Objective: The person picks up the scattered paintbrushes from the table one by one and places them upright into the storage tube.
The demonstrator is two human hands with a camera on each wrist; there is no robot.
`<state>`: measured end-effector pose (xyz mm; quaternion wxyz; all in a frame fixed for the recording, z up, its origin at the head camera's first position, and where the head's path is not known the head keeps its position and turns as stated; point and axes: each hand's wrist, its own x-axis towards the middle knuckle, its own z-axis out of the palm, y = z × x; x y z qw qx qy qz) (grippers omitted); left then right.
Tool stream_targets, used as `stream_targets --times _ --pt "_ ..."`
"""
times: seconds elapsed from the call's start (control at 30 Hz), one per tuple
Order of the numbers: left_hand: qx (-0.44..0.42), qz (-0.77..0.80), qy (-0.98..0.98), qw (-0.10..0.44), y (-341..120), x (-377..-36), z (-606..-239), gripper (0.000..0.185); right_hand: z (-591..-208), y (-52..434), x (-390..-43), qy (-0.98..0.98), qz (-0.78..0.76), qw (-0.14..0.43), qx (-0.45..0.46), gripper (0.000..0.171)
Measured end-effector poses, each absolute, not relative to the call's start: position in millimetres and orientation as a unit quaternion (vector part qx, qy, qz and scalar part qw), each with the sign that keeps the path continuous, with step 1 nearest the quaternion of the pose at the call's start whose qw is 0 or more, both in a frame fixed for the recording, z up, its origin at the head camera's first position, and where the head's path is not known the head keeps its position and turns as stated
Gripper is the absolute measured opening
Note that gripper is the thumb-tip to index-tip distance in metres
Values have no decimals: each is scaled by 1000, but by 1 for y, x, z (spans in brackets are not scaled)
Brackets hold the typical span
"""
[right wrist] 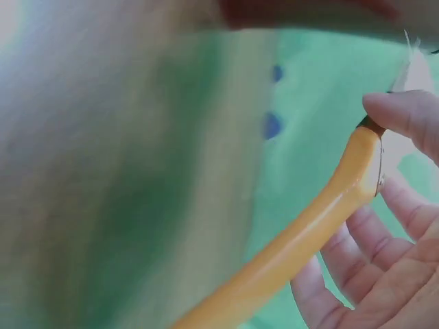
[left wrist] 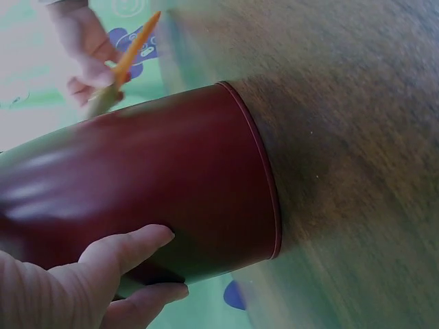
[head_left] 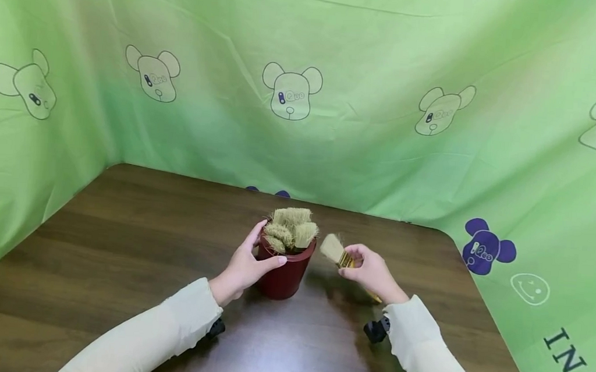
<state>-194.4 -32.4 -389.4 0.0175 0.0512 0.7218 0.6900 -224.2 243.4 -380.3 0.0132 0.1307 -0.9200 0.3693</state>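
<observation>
A dark red round container [head_left: 282, 278] stands upright on the table, with several paintbrushes [head_left: 288, 226] in it, pale bristles up. Their handles are hidden inside. My left hand [head_left: 244, 268] grips the container from its left side; in the left wrist view, its fingers [left wrist: 140, 247] lie against the smooth red wall. To the right, my right hand [head_left: 372, 272] pinches another paintbrush [head_left: 332, 248] near its metal band. That brush tilts with its bristles toward the container, a small gap apart from it. Its yellow handle [right wrist: 295, 247] slants away below the palm in the right wrist view.
The brown wood-grain table [head_left: 115, 241] has rounded back corners. Green cloth [head_left: 354, 138] with printed bear heads hangs behind it and down both sides. A black wrist device [head_left: 376, 330] sits under the right cuff.
</observation>
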Motion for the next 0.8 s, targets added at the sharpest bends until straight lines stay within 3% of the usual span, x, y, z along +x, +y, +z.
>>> stream_targets --times 0.3,0.53,0.8 --pt "55 688 723 16 -33 -195 -390 85 -338 233 -208 -856 507 20 101 48" --pt "54 686 725 15 -32 -195 -389 85 -308 221 -187 -726 675 60 120 32" --pt "54 688 723 19 -33 -195 -388 85 -282 206 -176 -604 780 77 146 32"
